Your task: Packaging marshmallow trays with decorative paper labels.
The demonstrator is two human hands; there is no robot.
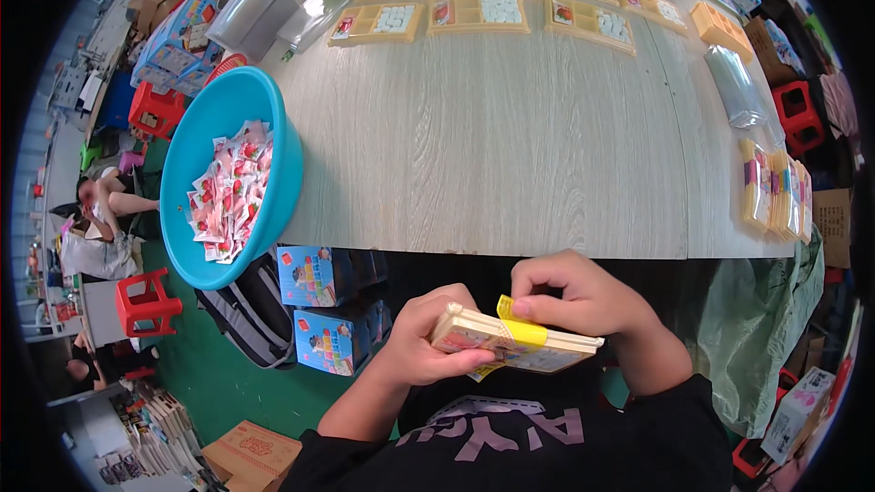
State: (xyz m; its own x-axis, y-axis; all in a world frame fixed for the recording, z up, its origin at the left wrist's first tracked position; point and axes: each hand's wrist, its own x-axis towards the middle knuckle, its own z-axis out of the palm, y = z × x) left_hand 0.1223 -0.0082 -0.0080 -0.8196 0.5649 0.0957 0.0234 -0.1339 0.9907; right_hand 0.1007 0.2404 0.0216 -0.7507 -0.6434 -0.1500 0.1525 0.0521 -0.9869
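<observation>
In front of my body, past the near edge of the table, my left hand (421, 339) grips one end of a pair of flat cream plastic trays (574, 346) stacked together. A yellow strip (527, 333) wraps around the trays' middle, with one end standing up and another part showing underneath. My right hand (588, 296) pinches the raised end of that strip between thumb and fingers. Pinkish-red printing shows on the tray side near my left thumb. The trays are tilted, and their far face is hidden.
On the grey wooden table (474, 146), several cream compartment trays (478, 15) with white pieces stand along the back. A blue basin (290, 159) of small pink sachets (232, 191) sits at the left. Banded tray stacks (770, 191) and clear plastic sleeves (734, 87) lie at the right.
</observation>
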